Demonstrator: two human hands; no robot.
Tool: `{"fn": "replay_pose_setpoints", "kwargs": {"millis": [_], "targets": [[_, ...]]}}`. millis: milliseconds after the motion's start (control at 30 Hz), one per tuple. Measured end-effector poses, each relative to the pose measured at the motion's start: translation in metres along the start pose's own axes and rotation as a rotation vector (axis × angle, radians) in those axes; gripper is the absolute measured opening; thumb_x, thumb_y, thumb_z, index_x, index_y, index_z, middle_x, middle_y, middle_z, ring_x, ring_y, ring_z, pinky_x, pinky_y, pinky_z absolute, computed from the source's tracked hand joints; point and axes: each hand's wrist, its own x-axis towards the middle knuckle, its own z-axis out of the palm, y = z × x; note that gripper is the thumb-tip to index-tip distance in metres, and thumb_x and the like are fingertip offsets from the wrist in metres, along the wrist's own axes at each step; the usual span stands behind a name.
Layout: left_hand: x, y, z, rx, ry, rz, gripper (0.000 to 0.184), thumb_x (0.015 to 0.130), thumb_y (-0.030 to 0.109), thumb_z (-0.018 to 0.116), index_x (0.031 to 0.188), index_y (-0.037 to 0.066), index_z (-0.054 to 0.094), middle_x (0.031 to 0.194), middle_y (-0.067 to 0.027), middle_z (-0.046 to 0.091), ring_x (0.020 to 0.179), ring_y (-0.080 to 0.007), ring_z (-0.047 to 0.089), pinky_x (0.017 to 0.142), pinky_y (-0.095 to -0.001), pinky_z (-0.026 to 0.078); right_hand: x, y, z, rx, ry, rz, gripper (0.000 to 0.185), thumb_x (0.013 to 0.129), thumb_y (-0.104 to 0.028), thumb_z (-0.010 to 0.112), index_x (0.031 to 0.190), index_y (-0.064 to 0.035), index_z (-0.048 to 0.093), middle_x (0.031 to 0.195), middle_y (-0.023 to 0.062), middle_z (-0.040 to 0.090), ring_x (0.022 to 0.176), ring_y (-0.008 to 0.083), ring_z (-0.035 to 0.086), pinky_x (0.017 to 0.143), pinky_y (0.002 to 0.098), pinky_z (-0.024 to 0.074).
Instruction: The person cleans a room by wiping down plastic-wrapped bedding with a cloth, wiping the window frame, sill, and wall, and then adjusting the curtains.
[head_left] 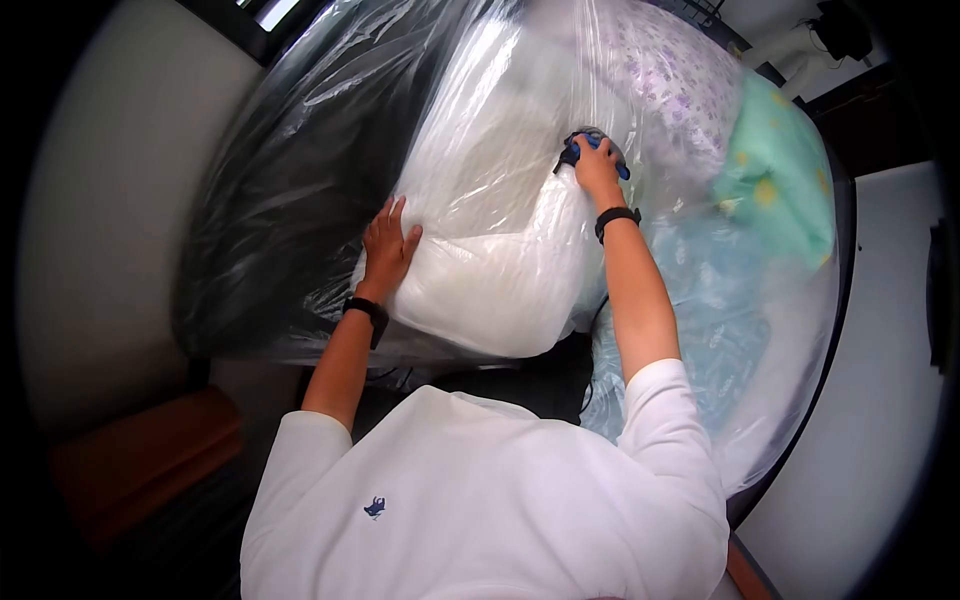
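A large clear plastic sheet or bag (300, 150) spreads before me, over a white, padded bundle (480, 285) that looks like folded bedding. My left hand (390, 245) lies on the bundle's left edge, fingers stretched out on the plastic. At the bundle's upper right, my right hand (598, 170) is closed around a small blue-and-black object (622, 168) with a grey part. That object rests against the plastic; the hand partly covers it and its kind is not clear.
To the right lie a purple-flowered cloth (680, 85), a mint-green cloth with yellow spots (785, 165) and light-blue bedding (690, 310), partly under plastic. A brown-orange piece (150, 465) stands low at the left. Pale walls (885, 330) rise on both sides.
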Motion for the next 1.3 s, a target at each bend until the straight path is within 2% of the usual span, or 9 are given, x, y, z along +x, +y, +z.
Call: {"fn": "replay_pose_setpoints", "kwargs": {"millis": [433,700,767,800,933,1033,1067,1100,1300], "targets": [[0.085,0.004,0.039,-0.097,-0.047,-0.106,0.064,0.099,0.049,0.052,0.151,0.016,0.036,0.146,-0.0172,0.040,0.131,-0.0380,0.041,0.108,-0.0539,0.031,-0.129,0.029,0.001,0.057,-0.036,-0.118,0.050,0.087,-0.035,0.063,0.136,-0.0252,0.059,0.122,0.0264,0.053,0.101,0.0469,0.063,0.091,0.0508,0.0526],[0.071,0.043,-0.004,0.129,-0.064,-0.029,0.077,0.092,0.052,0.063,0.153,0.017,0.033,0.159,-0.0186,0.027,0.147,-0.0414,0.024,0.118,-0.0540,0.017,-0.174,0.014,0.006,0.236,0.079,-0.115,0.052,0.085,-0.045,0.067,0.129,-0.0172,0.063,0.104,0.0234,0.066,0.096,0.0433,0.066,0.089,0.0475,0.0532],[0.051,0.082,-0.029,0.032,-0.179,0.121,0.085,0.086,0.052,0.070,0.154,0.017,0.031,0.160,-0.0188,0.026,0.149,-0.0425,0.018,0.119,-0.0558,0.013,-0.162,0.003,0.006,0.599,0.119,-0.107,0.056,0.087,-0.050,0.067,0.128,-0.0118,0.063,0.095,0.0204,0.068,0.089,0.0378,0.070,0.079,0.0453,0.0573],[0.046,0.095,-0.024,-0.143,-0.244,0.174,0.089,0.083,0.052,0.074,0.154,0.018,0.031,0.161,-0.0189,0.025,0.150,-0.0431,0.017,0.119,-0.0572,0.012,-0.159,-0.020,-0.027,0.830,-0.147,0.121,0.057,0.090,-0.049,0.067,0.130,-0.0101,0.061,0.089,0.0148,0.068,0.077,0.0265,0.071,0.062,0.0380,0.0596],[0.054,0.141,0.003,-0.499,-0.230,0.282,0.097,0.073,0.048,0.083,0.153,0.020,0.034,0.158,-0.0203,0.029,0.147,-0.0438,0.026,0.118,-0.0589,0.014,-0.126,-0.035,-0.032,1.238,-0.602,0.080,0.053,0.096,-0.039,0.062,0.141,-0.0133,0.051,0.102,0.0091,0.069,0.068,0.0104,0.064,0.052,0.0269,0.0559],[0.067,0.164,0.025,-0.205,-0.246,0.310,0.101,0.068,0.047,0.086,0.152,0.023,0.036,0.150,-0.0194,0.039,0.139,-0.0417,0.037,0.115,-0.0549,0.023,-0.126,-0.038,-0.018,1.249,-0.484,0.002,0.048,0.095,-0.032,0.061,0.138,-0.0126,0.056,0.103,0.0143,0.070,0.077,0.0220,0.070,0.063,0.0363,0.0599],[0.071,0.171,0.044,-0.234,-0.189,0.301,0.098,0.067,0.045,0.086,0.150,0.024,0.039,0.145,-0.0176,0.044,0.134,-0.0404,0.041,0.112,-0.0539,0.026,-0.100,-0.015,0.031,0.796,0.049,-0.287,0.047,0.093,-0.031,0.060,0.136,-0.0124,0.058,0.108,0.0226,0.071,0.090,0.0350,0.072,0.079,0.0422,0.0578],[0.075,0.177,0.065,-0.262,-0.131,0.291,0.096,0.065,0.043,0.087,0.148,0.025,0.042,0.139,-0.0159,0.049,0.129,-0.0390,0.046,0.108,-0.0529,0.029,-0.112,-0.024,-0.007,0.660,0.065,-0.076,0.047,0.090,-0.033,0.062,0.133,-0.0136,0.061,0.109,0.0284,0.069,0.099,0.0451,0.068,0.089,0.0454,0.0537],[0.087,0.196,0.082,-0.228,-0.024,0.284,0.082,0.066,0.035,0.085,0.140,0.028,0.051,0.126,-0.0092,0.057,0.120,-0.0311,0.052,0.103,-0.0462,0.036,-0.107,0.016,-0.018,0.408,0.201,0.112,0.050,0.086,-0.038,0.064,0.127,-0.0126,0.054,0.093,0.0258,0.070,0.091,0.0477,0.066,0.081,0.0527,0.0516]]}}
